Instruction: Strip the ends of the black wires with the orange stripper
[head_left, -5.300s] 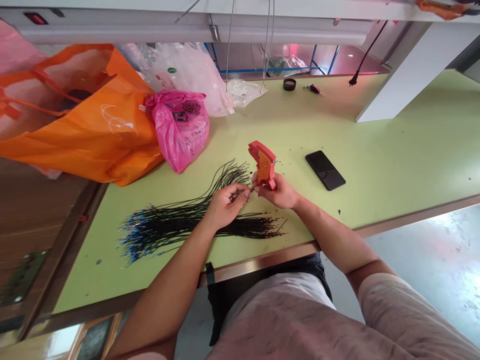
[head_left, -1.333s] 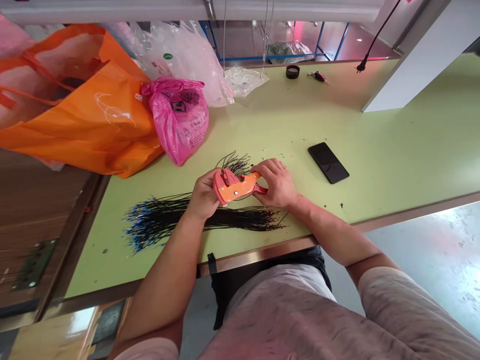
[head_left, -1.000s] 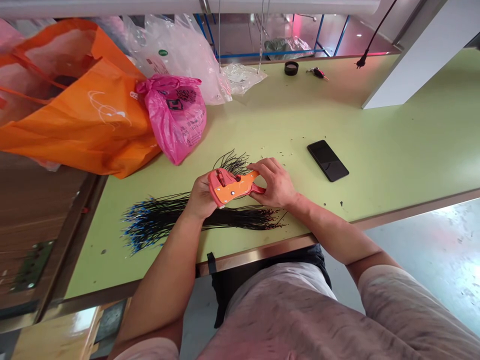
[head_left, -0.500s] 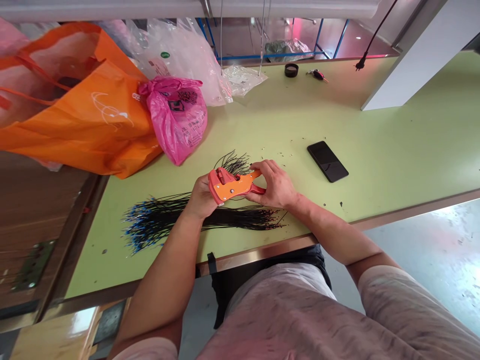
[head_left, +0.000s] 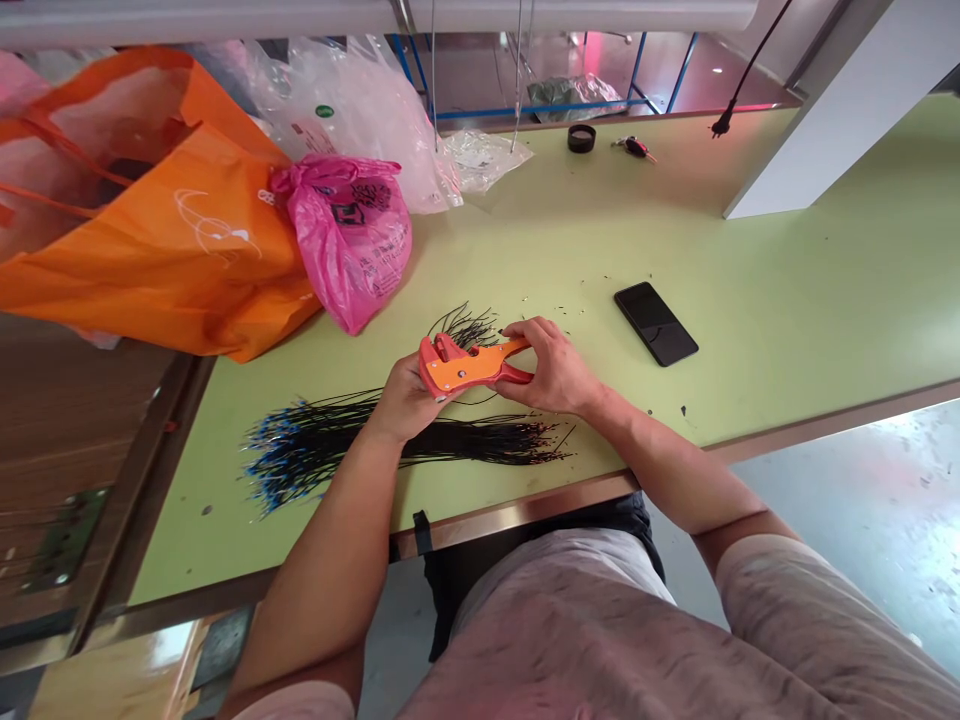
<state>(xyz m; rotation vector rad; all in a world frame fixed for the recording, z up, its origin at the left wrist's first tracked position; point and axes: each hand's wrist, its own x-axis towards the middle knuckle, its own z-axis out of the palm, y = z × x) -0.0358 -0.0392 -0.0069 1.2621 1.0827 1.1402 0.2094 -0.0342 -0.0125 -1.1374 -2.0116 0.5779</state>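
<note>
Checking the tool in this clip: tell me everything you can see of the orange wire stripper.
The wire stripper is a hand tool of what looks like plastic, with a bright orange side plate, a red head and a red lever grip. It is held roughly level, head pointing left. The left hand cradles the head end from below, and the right hand closes around the grip end. Whether anything sits in its head cannot be told from this view.

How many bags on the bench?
4: an orange tote at the left end, a pink plastic bag against it, a clear plastic bag behind that, and a flat clear bag to its right. Others could be hidden behind them.
</note>
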